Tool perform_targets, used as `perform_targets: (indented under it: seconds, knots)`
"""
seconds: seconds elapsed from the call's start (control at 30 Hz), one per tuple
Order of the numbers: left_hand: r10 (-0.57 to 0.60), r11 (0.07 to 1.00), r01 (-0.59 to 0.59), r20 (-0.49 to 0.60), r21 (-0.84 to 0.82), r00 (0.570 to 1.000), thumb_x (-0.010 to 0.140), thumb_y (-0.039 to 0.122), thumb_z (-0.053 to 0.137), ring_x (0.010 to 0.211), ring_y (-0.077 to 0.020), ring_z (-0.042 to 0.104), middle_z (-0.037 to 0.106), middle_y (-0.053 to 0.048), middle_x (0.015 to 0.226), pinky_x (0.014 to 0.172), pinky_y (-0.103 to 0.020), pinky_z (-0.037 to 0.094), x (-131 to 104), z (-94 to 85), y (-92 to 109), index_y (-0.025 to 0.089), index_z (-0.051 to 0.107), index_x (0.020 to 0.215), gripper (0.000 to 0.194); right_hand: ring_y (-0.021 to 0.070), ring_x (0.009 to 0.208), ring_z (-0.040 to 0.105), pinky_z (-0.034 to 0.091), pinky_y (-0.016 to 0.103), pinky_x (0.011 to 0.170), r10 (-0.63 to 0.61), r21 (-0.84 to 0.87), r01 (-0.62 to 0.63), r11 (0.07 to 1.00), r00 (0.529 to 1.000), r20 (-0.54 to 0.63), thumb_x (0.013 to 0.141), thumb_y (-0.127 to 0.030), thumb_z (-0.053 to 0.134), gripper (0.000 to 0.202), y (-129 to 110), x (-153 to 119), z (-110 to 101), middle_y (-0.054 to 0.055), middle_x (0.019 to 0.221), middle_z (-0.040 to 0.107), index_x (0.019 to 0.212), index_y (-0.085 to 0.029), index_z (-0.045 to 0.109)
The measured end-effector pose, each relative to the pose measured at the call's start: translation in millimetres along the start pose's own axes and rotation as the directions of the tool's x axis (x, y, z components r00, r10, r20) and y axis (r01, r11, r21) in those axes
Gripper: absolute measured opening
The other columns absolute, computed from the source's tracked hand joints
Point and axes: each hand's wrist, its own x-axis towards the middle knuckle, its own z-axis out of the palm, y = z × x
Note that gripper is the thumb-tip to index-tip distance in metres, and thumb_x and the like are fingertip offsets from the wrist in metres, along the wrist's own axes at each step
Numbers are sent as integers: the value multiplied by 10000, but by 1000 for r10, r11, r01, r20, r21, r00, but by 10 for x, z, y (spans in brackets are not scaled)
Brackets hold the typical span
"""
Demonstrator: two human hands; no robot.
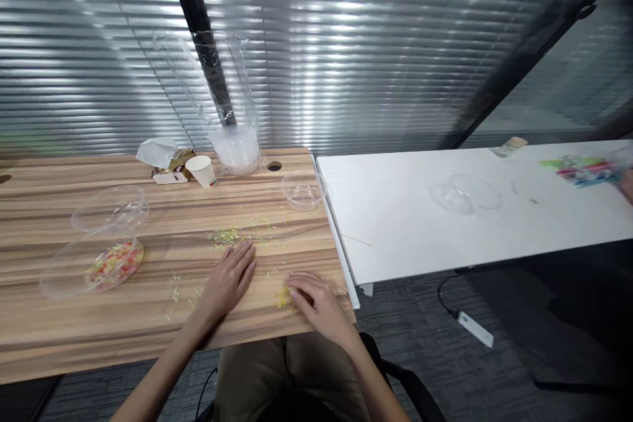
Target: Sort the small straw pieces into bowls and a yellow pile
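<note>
My left hand (228,280) lies flat on the wooden table (148,323), palm down, fingers together and pointing at a scatter of small yellow pieces (230,235). My right hand (316,300) rests near the table's right front corner with its fingers curled over a small yellow heap (283,297). More yellow bits (175,287) lie to the left of my left wrist. An empty small clear bowl (302,190) stands beyond both hands near the right edge.
A clear bowl with red and yellow pieces (111,264) and an empty clear bowl (111,208) sit at the left. A paper cup (202,171), crumpled wrappers (163,157) and a bagged cup stack (235,138) stand at the back. A white table (445,237) adjoins on the right.
</note>
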Motion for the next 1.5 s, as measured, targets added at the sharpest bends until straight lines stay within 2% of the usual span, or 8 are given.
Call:
perform_targets:
  seconds: [0.33,0.73,1.03,1.27,1.5]
  knots:
    - [1,1000,-1,7,-15,1000,995,317,318,1302,-247,442,496,-140,1383,1102,-490,331,8,-29,4,125,476,1339,424,199,1090,588,455,383,976,-2,-3,2,1000,1000,0,948,-226,508,208,-13,9,-11,62,1099,680,1086,-219,663]
    - [64,998,-64,-8,24,998,988,283,323,1291,-247,457,518,-124,1365,1100,-488,336,-52,-46,46,138,479,1346,417,201,1086,593,456,385,979,11,20,-11,1000,1000,8,947,-217,505,210,0,10,-11,54,1102,681,1085,-227,662]
    - [100,994,-98,-19,57,995,996,275,313,1322,-244,415,467,-128,1408,1113,-458,320,-166,-101,143,114,387,1411,451,201,1079,596,456,386,974,17,24,-17,1000,1000,12,958,-246,497,216,-14,19,-22,56,1097,686,1084,-217,669]
    - [77,996,-79,53,41,996,995,295,311,1344,-248,380,414,-124,1446,1119,-468,315,-269,-147,206,148,295,1466,494,200,1079,594,454,384,978,38,-4,-38,999,999,20,959,-248,498,225,0,15,-13,49,1087,688,1105,-226,667]
    - [90,996,-90,5,0,996,983,275,355,1334,-247,392,406,-118,1450,1113,-448,335,-416,-140,268,171,233,1491,534,208,1077,598,462,389,963,33,-3,-33,999,999,19,961,-254,492,227,-15,15,-16,49,1086,690,1104,-235,667]
